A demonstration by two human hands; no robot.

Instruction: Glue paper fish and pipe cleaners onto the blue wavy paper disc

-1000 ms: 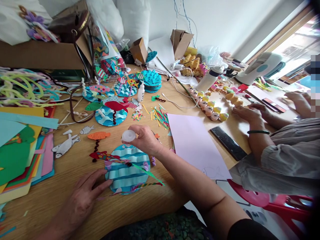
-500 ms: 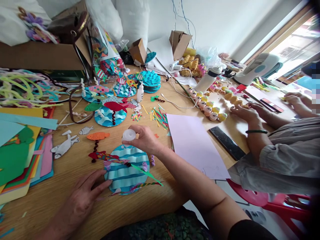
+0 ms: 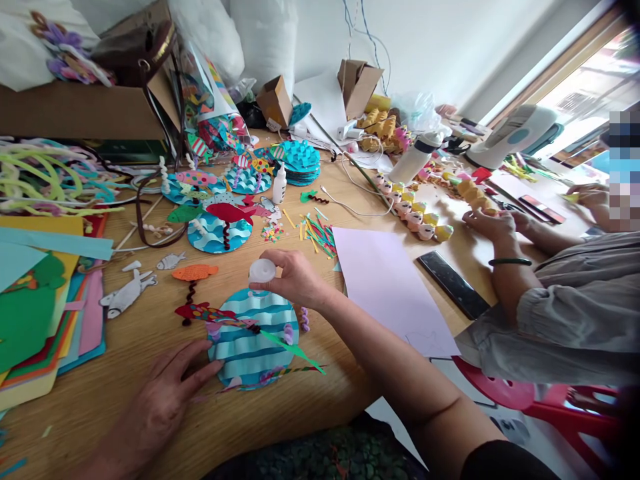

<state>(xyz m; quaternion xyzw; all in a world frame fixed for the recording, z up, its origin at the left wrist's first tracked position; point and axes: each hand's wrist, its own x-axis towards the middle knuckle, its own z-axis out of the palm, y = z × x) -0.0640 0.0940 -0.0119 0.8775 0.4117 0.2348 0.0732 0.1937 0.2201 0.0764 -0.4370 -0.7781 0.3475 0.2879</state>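
Note:
My right hand (image 3: 295, 277) grips a white squeeze bottle (image 3: 263, 270) over the far edge of a round blue wavy-paper disc (image 3: 255, 307). The bottle's round base faces up, and its nozzle end is hidden. At the disc's left edge my left hand (image 3: 173, 380) rests with fingers apart, its fingertips touching the rim. Across the disc lies a spotted red paper fish (image 3: 213, 312) with a green strip (image 3: 295, 348) reaching to the right. Twisted lilac pipe-cleaner pieces (image 3: 305, 320) lie beside it. An orange fish (image 3: 195, 273) on a dark coiled stem is beyond.
Finished-looking fish discs (image 3: 220, 233) and a small white bottle (image 3: 280, 185) stand farther back. Coloured paper (image 3: 90, 313) is stacked left; a lilac sheet (image 3: 385, 287) and black phone (image 3: 453, 285) lie right. Another person's hands (image 3: 493, 223) hold a yellow egg-carton strip (image 3: 475, 195).
My right hand has shifted slightly right with the white squeeze bottle. My left hand stays at the disc. The neighbouring person's hands have raised the egg-carton strip a little.

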